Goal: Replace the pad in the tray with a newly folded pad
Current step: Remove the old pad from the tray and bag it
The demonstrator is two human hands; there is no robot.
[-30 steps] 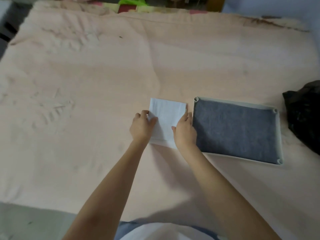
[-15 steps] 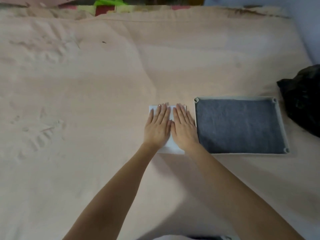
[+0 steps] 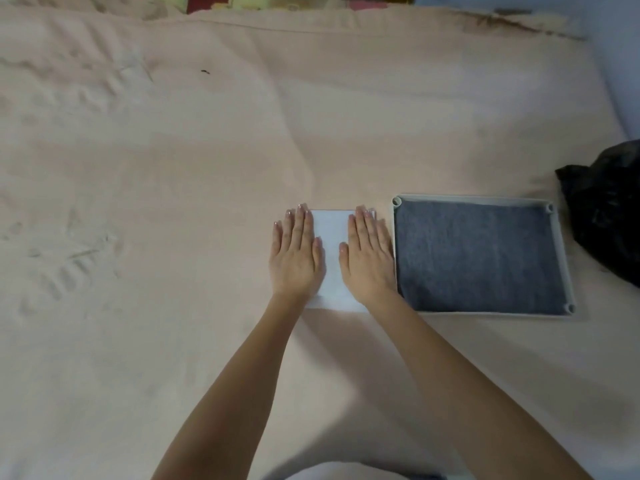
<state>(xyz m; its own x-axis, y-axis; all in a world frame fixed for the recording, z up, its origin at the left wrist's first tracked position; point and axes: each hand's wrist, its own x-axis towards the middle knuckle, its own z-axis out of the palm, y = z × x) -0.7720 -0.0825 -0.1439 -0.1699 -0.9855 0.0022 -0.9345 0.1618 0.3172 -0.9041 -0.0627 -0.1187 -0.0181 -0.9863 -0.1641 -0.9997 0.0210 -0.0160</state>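
folded pad (image 3: 331,258) lies left of tray (image 3: 558,251) (under both hands).

matt grey cloth pad (image 3: 478,258), smooth plastic tray (image 3: 562,258), glossy blk bag (image 3: 606,209)

A big pink bed sheet (image 3: 207,168) holds a white folded pad (image 3: 332,258), a gray tray (image 3: 562,258) just right of it, and a black bag (image 3: 609,209) far right.

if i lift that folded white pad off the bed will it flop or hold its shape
Probably floppy: the folded white pad looks thin and lies flat under the left hand and right hand, so its layers may open unless pinched together. It likely weighs little. On the soft pink bedsheet it should slide rather than roll.
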